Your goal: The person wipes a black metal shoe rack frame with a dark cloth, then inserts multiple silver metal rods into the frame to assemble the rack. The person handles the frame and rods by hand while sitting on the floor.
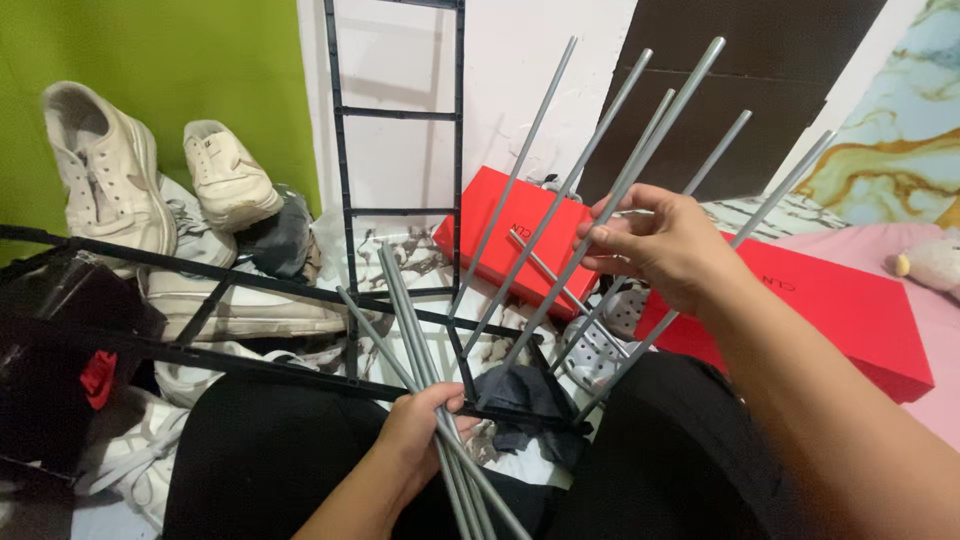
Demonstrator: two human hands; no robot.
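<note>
Nearest the camera, your legs in black trousers (270,460) fill the bottom of the view. Your left hand (420,430) rests between them, fingers curled tight around a bundle of grey metal rods (405,310). These rods run from the lower edge of the frame up and to the left, passing through your fist. The same hand sits against a black plastic ladder-shaped frame (250,375) that lies across your lap from the left.

Your right hand (665,245) is raised higher and further out. Its fingers and thumb are pressed together on a second set of grey rods (640,150), which fan upward toward the wall and slope down toward your lap. Whether every rod in the fan is gripped cannot be told.

Beyond your left hand, white sneakers (105,175) are piled on the floor at the left, against a green wall (150,50). A second black ladder-shaped frame (400,150) stands upright against the white wall (530,40). Just beside it lies a red box (500,235). A larger red box lid (850,310) lies at the right on a pink bedcover (930,320).
</note>
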